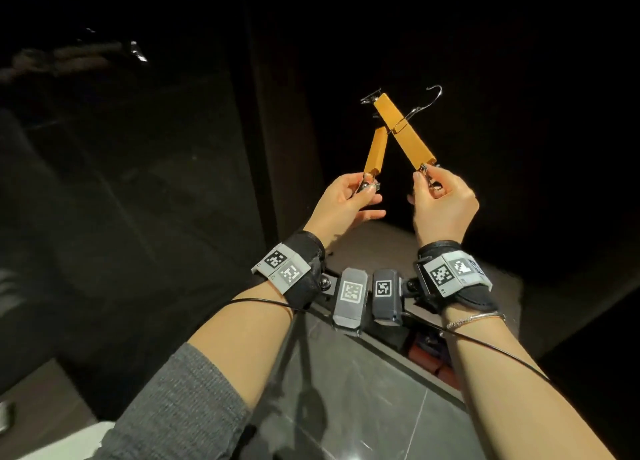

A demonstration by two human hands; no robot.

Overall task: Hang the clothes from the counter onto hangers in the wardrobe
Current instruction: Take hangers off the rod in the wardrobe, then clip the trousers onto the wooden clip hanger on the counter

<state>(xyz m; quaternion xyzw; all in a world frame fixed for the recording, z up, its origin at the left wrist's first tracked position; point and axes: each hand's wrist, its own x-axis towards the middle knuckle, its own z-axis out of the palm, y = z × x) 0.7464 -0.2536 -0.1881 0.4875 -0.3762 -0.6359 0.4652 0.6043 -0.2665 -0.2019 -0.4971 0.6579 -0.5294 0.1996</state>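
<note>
Hangers [403,133] in both hands' fingers [420,179]

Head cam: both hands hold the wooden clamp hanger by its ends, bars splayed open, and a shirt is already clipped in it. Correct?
Not quite. The head view shows no garment in the tan wooden clamp hanger with the metal hook; its bars are bare. The rest holds: the left hand pinches the metal end of one bar, the right hand pinches the end of the other, and the bars are splayed open.
</note>
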